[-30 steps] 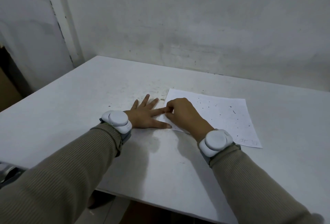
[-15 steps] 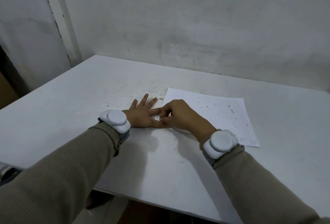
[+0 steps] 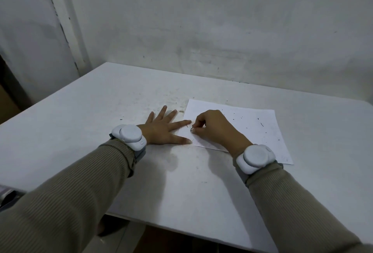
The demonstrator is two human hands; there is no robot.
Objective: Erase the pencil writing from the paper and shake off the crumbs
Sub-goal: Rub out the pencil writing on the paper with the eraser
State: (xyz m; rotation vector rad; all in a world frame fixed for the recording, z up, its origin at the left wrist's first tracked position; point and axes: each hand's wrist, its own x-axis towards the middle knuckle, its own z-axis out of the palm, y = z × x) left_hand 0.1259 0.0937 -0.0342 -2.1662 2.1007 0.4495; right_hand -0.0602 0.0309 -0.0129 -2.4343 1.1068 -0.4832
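Note:
A white sheet of paper (image 3: 242,125) lies flat on the white table (image 3: 181,182), sprinkled with dark eraser crumbs (image 3: 261,124). My left hand (image 3: 164,129) lies flat with fingers spread, its index finger and thumb pressing the paper's left edge. My right hand (image 3: 214,127) is on the paper's left part with fingers curled, pinching something small against the sheet; the thing itself is almost hidden, presumably an eraser. Faint pencil marks (image 3: 285,159) show near the paper's near right corner.
A stained white wall (image 3: 222,31) rises just behind the table. The table's near edge (image 3: 181,230) runs under my forearms, with floor below. Dark specks are scattered on the tabletop left of the paper. Both wrists carry white bands.
My right hand has shifted slightly right along the paper's left part, away from my left fingertips. My left hand stays flat in the same place.

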